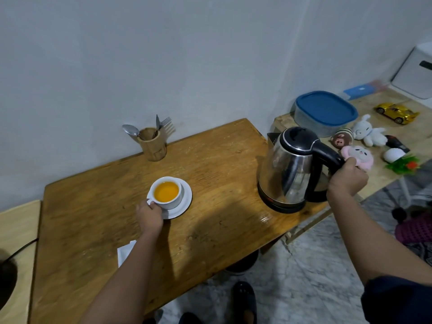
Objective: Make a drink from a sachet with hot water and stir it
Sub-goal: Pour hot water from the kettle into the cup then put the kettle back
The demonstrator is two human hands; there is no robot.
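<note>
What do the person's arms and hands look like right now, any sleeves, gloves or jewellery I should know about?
Both forearms are bare down to the left hand and right hand. No gloves, watch, rings or bracelets show. The only clothing in view is a dark navy sleeve at the right upper arm, ending above the elbow. The left arm leaves the frame before any sleeve appears.

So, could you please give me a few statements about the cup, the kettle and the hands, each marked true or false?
1. The cup holds orange liquid. True.
2. The cup stands directly on the table. False: it sits on a white saucer.
3. The right hand grips the kettle by its black handle. True.
4. The kettle is tilted over the cup, pouring. False: it stands upright, apart from the cup.
5. The left hand holds a spoon. False: it touches the cup; the spoon stands in the wooden holder.
</note>
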